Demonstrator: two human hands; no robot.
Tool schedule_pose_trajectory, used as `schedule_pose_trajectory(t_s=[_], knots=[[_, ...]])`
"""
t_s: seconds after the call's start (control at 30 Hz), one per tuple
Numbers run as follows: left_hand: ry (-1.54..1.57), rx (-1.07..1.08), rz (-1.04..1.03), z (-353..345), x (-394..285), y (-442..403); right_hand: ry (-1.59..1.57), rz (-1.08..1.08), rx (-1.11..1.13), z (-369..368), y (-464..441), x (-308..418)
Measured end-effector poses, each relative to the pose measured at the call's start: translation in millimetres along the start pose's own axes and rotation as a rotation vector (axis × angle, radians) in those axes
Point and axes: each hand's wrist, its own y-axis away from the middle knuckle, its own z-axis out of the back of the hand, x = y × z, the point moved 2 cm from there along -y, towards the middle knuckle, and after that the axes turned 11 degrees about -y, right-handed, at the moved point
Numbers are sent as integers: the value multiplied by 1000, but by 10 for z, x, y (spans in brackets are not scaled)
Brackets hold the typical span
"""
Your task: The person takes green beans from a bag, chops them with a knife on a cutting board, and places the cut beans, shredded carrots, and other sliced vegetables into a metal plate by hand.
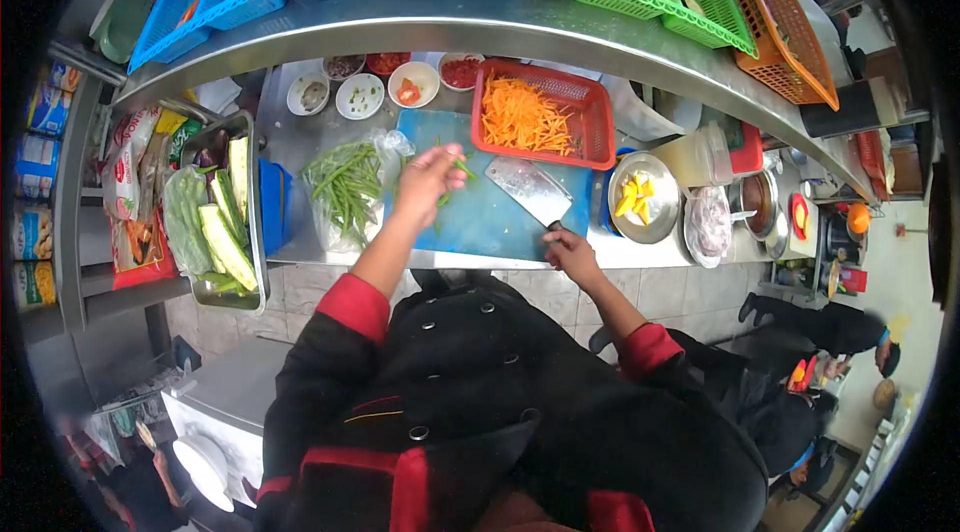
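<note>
A blue cutting board (500, 222) lies on the steel counter, with a cleaver (527, 187) flat on it. My right hand (570, 254) is closed on the cleaver's black handle at the board's front edge. Above the board's left part, my left hand (432, 177) pinches a small green piece, apparently a green bean (465, 168). More green pieces lie under that hand, partly hidden by it. Left of the board is an open plastic bag of green beans (345, 177). Behind the board stands a red basket (597, 122) holding shredded carrot (520, 114).
Small bowls (360, 97) line the back left. A metal tray of vegetables (262, 272) stands at the left. A steel bowl with yellow pieces (655, 224) is at the right. Overhead, a shelf (440, 27) carries colored baskets. Other people (820, 327) are at the lower right.
</note>
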Motion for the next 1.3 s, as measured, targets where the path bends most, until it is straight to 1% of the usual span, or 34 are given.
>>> schedule_pose_trajectory(t_s=[0.03,0.07,0.1,0.13,0.2,0.23,0.3,0.33,0.4,0.43,0.5,0.53,0.6,0.73,0.8,0.83,0.9,0.93,1.0,1.03,1.1,1.13,1.2,1.23,1.27,1.3], knots=[[-4,2,-1,-79,60,-42,-95,-37,43,27,-51,-53],[-155,-42,68,-145,145,-72,-190,-76,84,69,-74,-111],[-306,-85,136,-199,244,-95,-193,-79,80,87,-67,-63],[-308,-82,138,-170,363,-106,-182,-55,83,59,-78,61],[-1574,-267,-316,22,449,-85,-177,-27,86,43,-166,177],[-1578,-265,-317,116,562,-126,-176,-33,146,39,-207,189],[-1627,-148,-117,231,774,-202,-179,-46,238,-45,-290,172],[-1634,-147,-119,179,733,-172,-186,-44,238,-147,-308,220],[-1175,-211,-40,104,625,-89,-58,57,262,-386,-304,343],[-1185,-205,-38,-3,521,-43,-68,55,259,-496,-285,448],[-391,-108,226,-248,436,65,114,354,211,-668,-257,754],[-396,-113,223,-314,450,60,109,358,214,-703,-297,826],[-215,-69,194,-409,492,36,272,462,190,-734,-384,948],[-138,-149,227,-395,553,-53,221,493,200,-685,-510,1048],[-137,-109,178,-402,508,-6,82,222,299,-664,-583,1083],[-129,-115,175,-399,454,26,90,223,306,-640,-629,1118],[-431,-54,143,-389,295,99,397,422,396,-584,-717,1213],[-422,-58,147,-385,211,152,404,416,404,-517,-728,1337],[-1481,-18,-758,-503,-94,270,692,538,489,-386,-671,1742],[-1476,-21,-754,-538,-182,277,697,535,493,-345,-697,1847],[-1471,113,-845,-652,-323,250,837,727,516,-310,-697,2049],[-1469,112,-847,-666,-346,224,840,727,515,-293,-653,2110],[-923,58,-407,-633,-341,142,411,613,441,-227,-566,2199],[-921,58,-407,-637,-315,141,200,598,421,-222,-573,2092],[-692,56,-289,-618,-253,125,203,600,422,-241,-572,1955],[-464,52,-173,-593,-177,102,30,522,388,-253,-572,1806]])
